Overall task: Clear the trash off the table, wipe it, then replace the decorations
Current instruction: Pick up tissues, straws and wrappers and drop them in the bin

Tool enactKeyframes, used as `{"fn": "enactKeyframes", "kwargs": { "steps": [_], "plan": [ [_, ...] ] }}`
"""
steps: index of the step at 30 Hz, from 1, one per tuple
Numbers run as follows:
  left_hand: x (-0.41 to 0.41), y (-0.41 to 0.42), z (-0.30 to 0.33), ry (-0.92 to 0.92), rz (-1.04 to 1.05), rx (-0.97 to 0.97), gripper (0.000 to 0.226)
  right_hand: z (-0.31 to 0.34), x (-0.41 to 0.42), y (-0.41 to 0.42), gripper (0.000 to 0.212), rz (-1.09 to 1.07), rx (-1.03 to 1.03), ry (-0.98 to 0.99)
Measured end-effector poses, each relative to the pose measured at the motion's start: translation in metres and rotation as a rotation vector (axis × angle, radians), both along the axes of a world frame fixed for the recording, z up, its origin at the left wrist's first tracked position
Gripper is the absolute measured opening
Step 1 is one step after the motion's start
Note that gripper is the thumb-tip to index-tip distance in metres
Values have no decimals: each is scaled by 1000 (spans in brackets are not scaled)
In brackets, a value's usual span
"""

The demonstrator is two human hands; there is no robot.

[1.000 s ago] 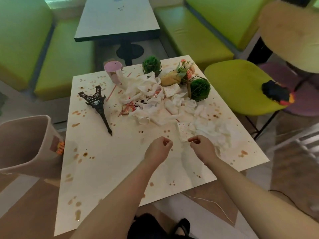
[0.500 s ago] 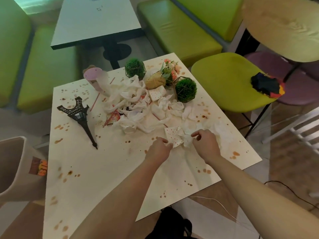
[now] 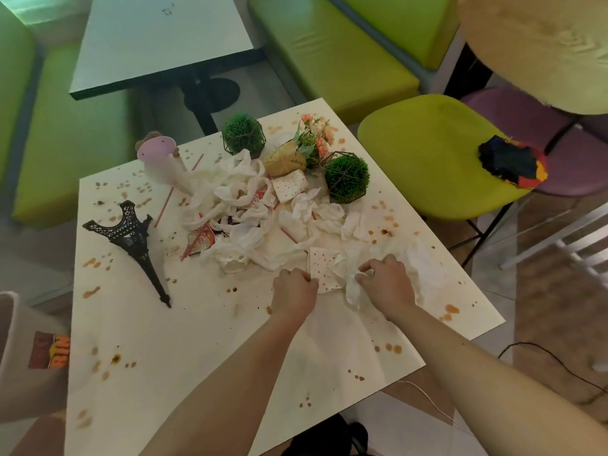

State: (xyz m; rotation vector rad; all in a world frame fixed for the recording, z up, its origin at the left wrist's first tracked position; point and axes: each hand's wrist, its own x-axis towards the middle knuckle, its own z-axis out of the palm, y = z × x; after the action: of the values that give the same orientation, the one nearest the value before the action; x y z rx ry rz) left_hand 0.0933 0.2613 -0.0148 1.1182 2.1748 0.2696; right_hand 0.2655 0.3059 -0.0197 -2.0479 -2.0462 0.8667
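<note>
A cream table (image 3: 184, 350) spotted with brown stains carries a heap of crumpled white tissues (image 3: 243, 205), red straws and a snack wrapper (image 3: 200, 240). My left hand (image 3: 294, 292) pinches the edge of a red-dotted napkin (image 3: 322, 268). My right hand (image 3: 388, 284) grips a crumpled white tissue (image 3: 357, 291) beside it. Decorations on the table: a black Eiffel Tower model (image 3: 135, 238) lying on its side, two green moss balls (image 3: 243, 134) (image 3: 347, 179), a small flower bouquet (image 3: 306, 146) and a pink cup (image 3: 158, 159).
A beige trash bin (image 3: 29, 357) stands at the table's left edge. A lime chair (image 3: 427, 153) with a dark multicoloured cloth (image 3: 511, 161) is at the right. Another table (image 3: 158, 41) and green benches lie beyond. A thin cable (image 3: 559, 360) runs over the floor at right.
Both hands have moved forward into the near edge of the trash heap and closed on paper: the left on the dotted napkin, the right on a white tissue.
</note>
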Motion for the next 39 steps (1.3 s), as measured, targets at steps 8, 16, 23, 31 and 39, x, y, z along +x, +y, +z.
{"fn": "enactKeyframes", "kwargs": {
  "steps": [8,16,23,31,39],
  "plan": [
    [-5,11,20,-164,189,207,16,29,-10,12,10,-303,45,640],
    [-5,8,49,-254,319,367,19,61,-11,25,9,-564,-288,1240],
    [-17,-18,59,-299,404,542,18,61,-25,10,26,-446,-271,1082],
    [-46,-69,59,-365,525,586,41,69,-61,-26,23,-215,-282,897],
    [-99,-115,65,-411,627,663,34,85,-122,-67,18,-90,-465,934]
  ]
}}
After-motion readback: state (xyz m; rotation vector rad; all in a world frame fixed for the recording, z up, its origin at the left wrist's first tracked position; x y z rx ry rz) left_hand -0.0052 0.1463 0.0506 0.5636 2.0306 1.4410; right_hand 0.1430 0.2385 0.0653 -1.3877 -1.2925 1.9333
